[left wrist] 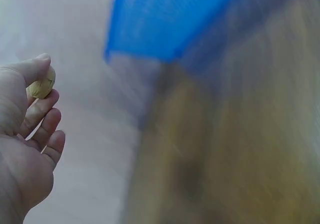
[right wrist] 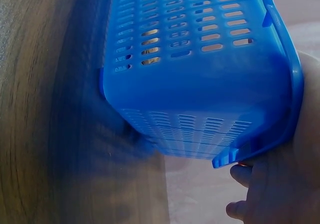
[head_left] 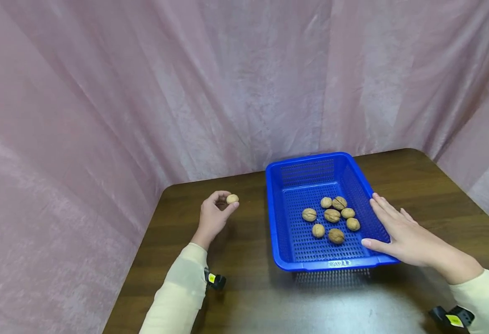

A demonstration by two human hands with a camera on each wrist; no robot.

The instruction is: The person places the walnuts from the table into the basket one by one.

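My left hand pinches a pale tan walnut between thumb and fingertips, left of the blue plastic basket. In the left wrist view the walnut shows below the thumb tip, and the other fingers are bent loosely. My right hand rests on the basket's right rim with straight fingers, its thumb reaching over the inside. Several walnuts, some lighter and some browner, lie on the perforated floor of the basket. From the right wrist, the basket's slotted outer wall fills much of the view.
Beneath everything is a dark brown wooden table with rounded far corners. A pinkish curtain hangs behind it and along both sides. Small black devices with yellow labels are strapped at the left wrist and right wrist.
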